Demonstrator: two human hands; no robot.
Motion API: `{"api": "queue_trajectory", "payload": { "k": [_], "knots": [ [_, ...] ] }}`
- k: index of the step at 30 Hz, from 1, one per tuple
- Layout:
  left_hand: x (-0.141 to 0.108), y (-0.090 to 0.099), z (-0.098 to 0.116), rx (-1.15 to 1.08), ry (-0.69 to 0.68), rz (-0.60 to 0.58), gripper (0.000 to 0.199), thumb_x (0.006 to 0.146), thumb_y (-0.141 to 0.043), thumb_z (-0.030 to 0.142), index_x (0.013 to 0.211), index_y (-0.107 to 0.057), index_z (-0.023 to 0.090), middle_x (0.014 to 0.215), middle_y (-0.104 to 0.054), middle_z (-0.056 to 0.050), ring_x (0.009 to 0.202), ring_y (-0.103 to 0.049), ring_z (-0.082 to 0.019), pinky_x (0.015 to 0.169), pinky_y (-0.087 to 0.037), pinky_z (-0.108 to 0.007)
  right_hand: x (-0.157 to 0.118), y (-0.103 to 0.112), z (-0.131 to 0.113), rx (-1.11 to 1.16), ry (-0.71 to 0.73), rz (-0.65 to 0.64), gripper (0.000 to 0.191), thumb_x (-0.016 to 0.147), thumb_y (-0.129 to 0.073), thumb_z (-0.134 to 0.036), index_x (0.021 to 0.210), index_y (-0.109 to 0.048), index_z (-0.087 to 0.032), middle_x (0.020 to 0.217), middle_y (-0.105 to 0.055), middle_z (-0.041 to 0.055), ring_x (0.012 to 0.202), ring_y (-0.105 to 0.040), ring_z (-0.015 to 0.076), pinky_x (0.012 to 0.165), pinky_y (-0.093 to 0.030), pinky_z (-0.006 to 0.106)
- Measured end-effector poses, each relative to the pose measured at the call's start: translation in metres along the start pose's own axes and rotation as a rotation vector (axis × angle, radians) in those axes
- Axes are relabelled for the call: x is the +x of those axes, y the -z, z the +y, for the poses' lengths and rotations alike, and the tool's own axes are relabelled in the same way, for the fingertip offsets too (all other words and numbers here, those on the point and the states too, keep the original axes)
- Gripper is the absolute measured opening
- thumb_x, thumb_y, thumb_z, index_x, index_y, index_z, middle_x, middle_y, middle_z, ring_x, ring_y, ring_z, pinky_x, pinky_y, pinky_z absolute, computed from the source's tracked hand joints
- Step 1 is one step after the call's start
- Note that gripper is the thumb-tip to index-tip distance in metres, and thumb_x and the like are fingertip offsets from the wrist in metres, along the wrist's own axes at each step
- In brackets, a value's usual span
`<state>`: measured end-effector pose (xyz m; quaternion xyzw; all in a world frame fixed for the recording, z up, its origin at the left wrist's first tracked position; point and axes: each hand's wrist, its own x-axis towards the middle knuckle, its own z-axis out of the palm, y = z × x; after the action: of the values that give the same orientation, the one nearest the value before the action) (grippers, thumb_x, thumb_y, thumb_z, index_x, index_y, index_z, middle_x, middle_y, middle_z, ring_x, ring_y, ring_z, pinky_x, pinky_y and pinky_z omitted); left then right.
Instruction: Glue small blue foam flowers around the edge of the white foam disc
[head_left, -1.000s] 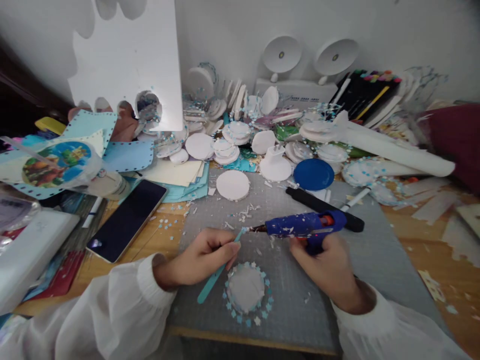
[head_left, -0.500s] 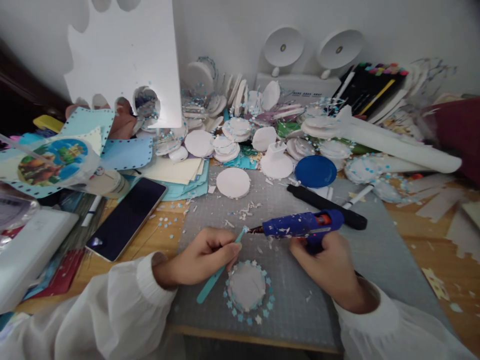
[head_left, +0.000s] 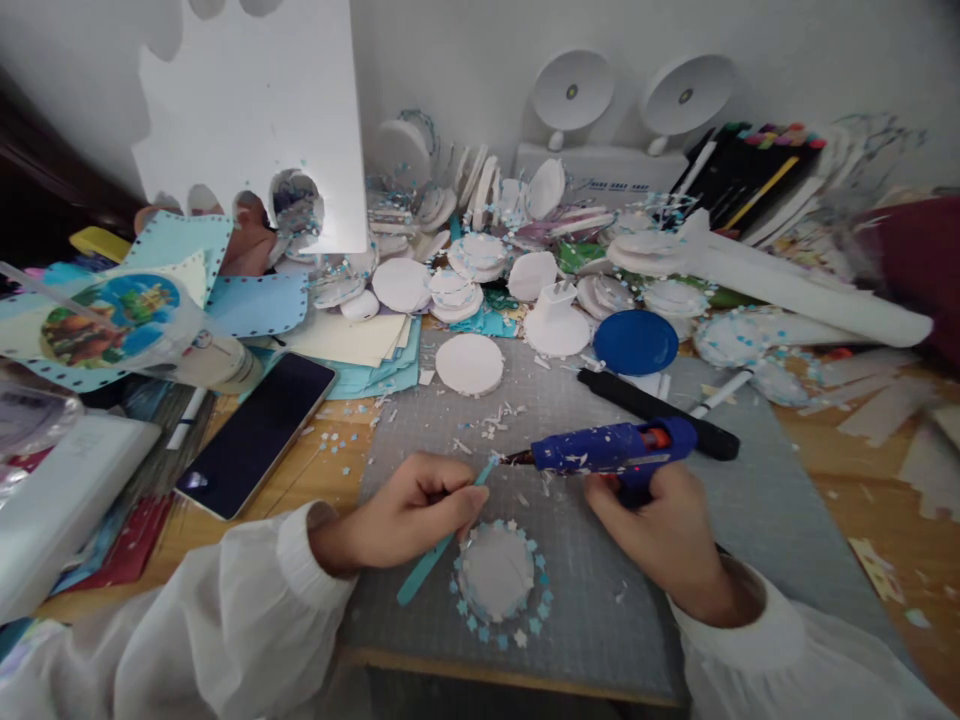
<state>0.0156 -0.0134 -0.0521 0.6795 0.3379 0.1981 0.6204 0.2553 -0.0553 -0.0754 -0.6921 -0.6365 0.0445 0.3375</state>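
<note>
My left hand (head_left: 424, 512) is closed in a pinch on teal tweezers (head_left: 426, 572), held at a slant. A tiny pale blue piece sits at their upper tip, too small to make out well. My right hand (head_left: 660, 525) grips a blue hot glue gun (head_left: 592, 449) spotted with white bits. Its dark nozzle points left, at or very near the tweezers' tip; contact I cannot tell. Just below my left hand, a white disc (head_left: 495, 572) ringed with small blue and white stars lies on the grey cutting mat (head_left: 592, 640).
Beyond the hands are a white disc (head_left: 469, 364), a blue lid (head_left: 636, 342) and a black bar-shaped object (head_left: 656, 412). A phone (head_left: 259, 435) and a lidded cup (head_left: 120, 320) stand left. Many white discs and starry strands crowd the back, below a twin-headed lamp (head_left: 600, 165).
Almost nothing differs. The whole view has shifted very slightly, and both hands keep their hold, with the glue gun's nozzle still by the tweezers' tip.
</note>
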Motion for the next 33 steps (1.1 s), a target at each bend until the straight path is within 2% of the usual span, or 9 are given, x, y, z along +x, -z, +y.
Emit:
{"api": "queue_trajectory", "payload": {
  "k": [15, 19, 23, 26, 29, 33],
  "knots": [
    [0.001, 0.0, 0.0, -0.03, -0.019, -0.006, 0.048, 0.091, -0.047, 0.041, 0.051, -0.047, 0.015, 0.048, -0.044, 0.001, 0.047, -0.037, -0.008, 0.045, -0.03, -0.019, 0.0, 0.001, 0.0, -0.04, 0.027, -0.001, 0.03, 0.069, -0.054, -0.036, 0.043, -0.044, -0.023, 0.036, -0.05, -0.002, 0.032, -0.048, 0.0138, 0.036, -0.034, 0.025],
    [0.001, 0.0, 0.001, -0.025, -0.01, -0.006, 0.049, 0.09, -0.047, 0.043, 0.05, -0.047, 0.015, 0.047, -0.044, 0.002, 0.046, -0.036, -0.008, 0.044, -0.03, -0.019, -0.003, -0.001, 0.003, -0.104, 0.06, -0.004, 0.031, 0.072, -0.053, -0.038, 0.046, -0.043, -0.025, 0.037, -0.047, -0.0017, 0.035, -0.048, 0.0158, 0.039, -0.035, 0.027],
    [0.001, 0.001, 0.002, -0.032, -0.003, -0.004, 0.048, 0.089, -0.047, 0.043, 0.05, -0.048, 0.015, 0.048, -0.046, 0.001, 0.047, -0.038, -0.009, 0.046, -0.032, -0.019, 0.0, 0.003, 0.01, -0.201, 0.07, 0.095, 0.027, 0.076, -0.057, -0.044, 0.06, -0.049, -0.024, 0.053, -0.054, 0.0043, 0.058, -0.061, 0.0248, 0.051, -0.043, 0.033],
    [0.002, 0.002, 0.002, -0.066, -0.014, 0.007, 0.048, 0.09, -0.048, 0.041, 0.05, -0.052, 0.014, 0.049, -0.049, 0.0, 0.048, -0.041, -0.009, 0.049, -0.035, -0.02, 0.002, 0.011, 0.022, -0.257, 0.052, 0.146, 0.027, 0.082, -0.055, -0.046, 0.08, -0.055, -0.019, 0.074, -0.061, 0.0105, 0.076, -0.063, 0.0285, 0.061, -0.046, 0.035],
    [0.001, 0.003, -0.002, -0.089, 0.006, 0.042, 0.045, 0.089, -0.049, 0.039, 0.052, -0.057, 0.013, 0.052, -0.052, -0.001, 0.051, -0.043, -0.01, 0.052, -0.036, -0.021, 0.0, 0.018, 0.036, -0.286, 0.047, 0.099, 0.032, 0.087, -0.048, -0.047, 0.095, -0.053, -0.016, 0.085, -0.06, 0.0126, 0.082, -0.06, 0.0293, 0.066, -0.046, 0.039],
    [0.001, 0.002, -0.011, -0.182, 0.085, 0.098, 0.042, 0.087, -0.052, 0.039, 0.056, -0.063, 0.012, 0.055, -0.056, -0.002, 0.054, -0.045, -0.011, 0.055, -0.035, -0.022, -0.007, 0.027, 0.044, -0.298, 0.086, 0.036, 0.035, 0.087, -0.045, -0.049, 0.098, -0.052, -0.016, 0.083, -0.057, 0.0113, 0.079, -0.057, 0.0301, 0.069, -0.047, 0.045]
  ]
}}
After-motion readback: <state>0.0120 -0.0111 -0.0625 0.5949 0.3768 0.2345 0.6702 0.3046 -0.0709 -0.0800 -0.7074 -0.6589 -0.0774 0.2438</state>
